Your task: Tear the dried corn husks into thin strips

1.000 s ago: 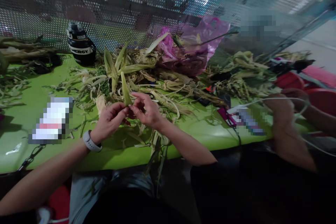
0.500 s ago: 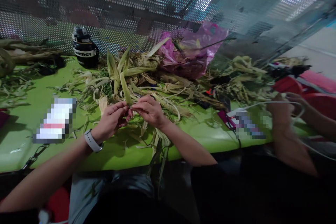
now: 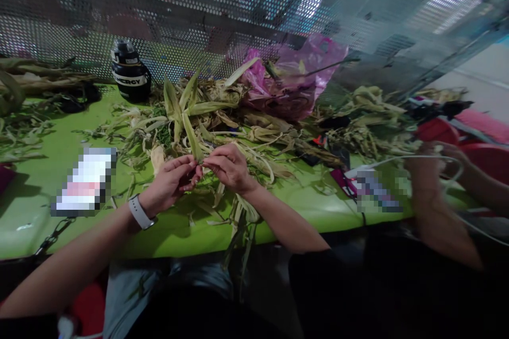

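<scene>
Both my hands meet over the green table [image 3: 47, 169], pinching the base of a narrow green leaf strip [image 3: 190, 135] that stands up from the fingers. My left hand [image 3: 170, 183], with a white watch on its wrist, is closed on the strip from the left. My right hand [image 3: 228, 167] is closed on the same strip from the right, fingertips touching the left hand's. A heap of dry corn husks and leaves [image 3: 238, 127] lies right behind the hands.
A black jug [image 3: 130, 71] stands at the back left before a perforated metal screen [image 3: 199, 5]. A pink plastic bag [image 3: 294, 77] sits behind the husks. Another person's hands [image 3: 429, 169] hold a white cable at the right. Husk strips hang over the table's front edge.
My hands have shifted slightly and closed tighter together on the leaf strip; the view has tilted a little. The other person's hands moved slightly with the cable.
</scene>
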### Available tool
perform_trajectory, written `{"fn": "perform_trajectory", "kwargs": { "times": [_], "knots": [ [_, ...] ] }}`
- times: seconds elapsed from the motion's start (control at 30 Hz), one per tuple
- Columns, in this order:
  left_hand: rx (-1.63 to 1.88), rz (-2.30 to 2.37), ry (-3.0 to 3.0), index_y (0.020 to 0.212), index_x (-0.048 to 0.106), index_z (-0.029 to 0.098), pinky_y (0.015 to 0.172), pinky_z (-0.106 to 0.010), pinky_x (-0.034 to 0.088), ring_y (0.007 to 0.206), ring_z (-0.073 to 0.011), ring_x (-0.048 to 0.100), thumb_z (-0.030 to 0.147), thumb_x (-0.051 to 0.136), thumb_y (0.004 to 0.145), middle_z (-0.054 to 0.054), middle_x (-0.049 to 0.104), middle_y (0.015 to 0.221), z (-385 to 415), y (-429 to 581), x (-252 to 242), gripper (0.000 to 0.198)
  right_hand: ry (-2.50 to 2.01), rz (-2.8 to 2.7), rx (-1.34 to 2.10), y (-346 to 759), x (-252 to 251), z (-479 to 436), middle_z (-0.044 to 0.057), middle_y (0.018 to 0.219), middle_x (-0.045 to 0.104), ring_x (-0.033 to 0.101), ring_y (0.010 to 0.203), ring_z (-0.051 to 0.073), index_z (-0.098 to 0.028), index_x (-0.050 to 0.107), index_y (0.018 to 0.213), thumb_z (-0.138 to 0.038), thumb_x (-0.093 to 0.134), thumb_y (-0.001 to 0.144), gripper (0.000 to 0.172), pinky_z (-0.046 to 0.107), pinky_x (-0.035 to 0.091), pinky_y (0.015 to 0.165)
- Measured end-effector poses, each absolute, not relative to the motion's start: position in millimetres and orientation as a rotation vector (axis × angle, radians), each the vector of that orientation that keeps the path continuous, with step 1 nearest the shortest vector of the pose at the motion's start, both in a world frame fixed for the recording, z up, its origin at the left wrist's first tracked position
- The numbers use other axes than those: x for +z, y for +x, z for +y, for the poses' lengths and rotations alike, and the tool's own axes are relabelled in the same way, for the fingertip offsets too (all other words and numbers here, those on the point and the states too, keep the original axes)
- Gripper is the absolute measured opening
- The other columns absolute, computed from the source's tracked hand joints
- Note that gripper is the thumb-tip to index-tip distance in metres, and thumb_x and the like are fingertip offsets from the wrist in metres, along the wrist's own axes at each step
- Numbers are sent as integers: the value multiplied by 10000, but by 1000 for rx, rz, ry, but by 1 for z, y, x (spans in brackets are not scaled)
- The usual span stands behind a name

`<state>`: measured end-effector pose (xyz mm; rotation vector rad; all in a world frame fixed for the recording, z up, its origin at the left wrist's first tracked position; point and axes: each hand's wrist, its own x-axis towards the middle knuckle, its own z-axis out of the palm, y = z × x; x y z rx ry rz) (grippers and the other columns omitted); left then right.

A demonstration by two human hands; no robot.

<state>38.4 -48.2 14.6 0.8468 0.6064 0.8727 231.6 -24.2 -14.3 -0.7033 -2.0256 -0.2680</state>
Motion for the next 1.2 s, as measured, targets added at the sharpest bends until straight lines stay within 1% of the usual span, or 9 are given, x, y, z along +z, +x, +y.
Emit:
{"fn": "perform_trajectory", "kwargs": {
  "times": [0.13, 0.3, 0.4, 0.57, 0.73, 0.83, 1.0, 1.1, 1.2],
  "knots": [
    [894, 667, 970, 812, 541, 152, 394, -119, 339, 544, -63, 543, 282, 618, 831, -8, 614, 715, -49, 38, 10, 153, -729, -1986, -316, 222, -10, -31, 51, 888, 596, 557, 858, 171, -225, 631, 915, -250, 587, 888, 57, 328, 482, 770],
    [891, 717, 1138, 851, 560, 156, 439, -149, 405, 591, -78, 560, 358, 570, 872, -16, 618, 773, -52, 38, 9, 203, -802, -1973, -99, 216, -2, -36, 48, 865, 567, 551, 869, 174, -208, 567, 866, -227, 586, 879, 30, 338, 485, 773],
    [892, 722, 1235, 866, 557, 151, 465, -161, 433, 628, -90, 564, 396, 556, 880, -21, 610, 781, -53, 38, 11, 245, -796, -1947, 49, 216, 1, -36, 35, 851, 562, 556, 859, 162, -205, 549, 847, -219, 588, 872, 49, 322, 481, 758],
    [881, 721, 1363, 920, 560, 146, 493, -180, 466, 638, -96, 565, 436, 555, 876, -18, 604, 786, -52, 40, 10, 294, -908, -1864, 397, 216, 0, -34, 1, 818, 549, 535, 712, 112, -201, 531, 881, -299, 618, 853, 134, 265, 468, 667],
    [872, 750, 1383, 863, 586, 136, 487, -191, 456, 623, -108, 589, 423, 573, 860, -35, 638, 766, -50, 40, 9, 287, -952, -1770, 664, 216, -4, -32, -30, 748, 546, 536, 654, 94, -198, 526, 901, -373, 659, 826, 232, 234, 467, 625],
    [934, 781, 1248, 793, 588, 142, 485, -183, 430, 574, -91, 576, 393, 587, 848, -29, 646, 726, -49, 41, 9, 256, -909, -1732, 495, 219, -3, -29, -5, 799, 560, 550, 679, 104, -196, 551, 898, -372, 636, 847, 202, 254, 480, 641],
    [983, 777, 959, 742, 569, 151, 475, -172, 408, 535, -83, 560, 322, 653, 769, -6, 630, 655, -48, 43, 11, 193, -752, -1964, 81, 226, -1, -27, 55, 1011, 618, 589, 986, 183, -245, 639, 947, -293, 633, 857, 102, 368, 491, 871],
    [967, 771, 938, 722, 566, 148, 476, -159, 399, 515, -72, 542, 306, 639, 769, 4, 617, 622, -48, 43, 11, 180, -746, -2077, -46, 226, -5, -28, 53, 1076, 623, 591, 1019, 183, -278, 665, 973, -275, 592, 886, 113, 370, 495, 886],
    [955, 741, 957, 733, 554, 153, 506, -153, 414, 521, -65, 532, 305, 615, 790, 6, 620, 626, -48, 42, 10, 174, -773, -2065, -173, 225, -11, -28, 48, 1069, 631, 593, 1012, 182, -295, 668, 983, -266, 582, 893, 128, 364, 506, 868]
  ]
}}
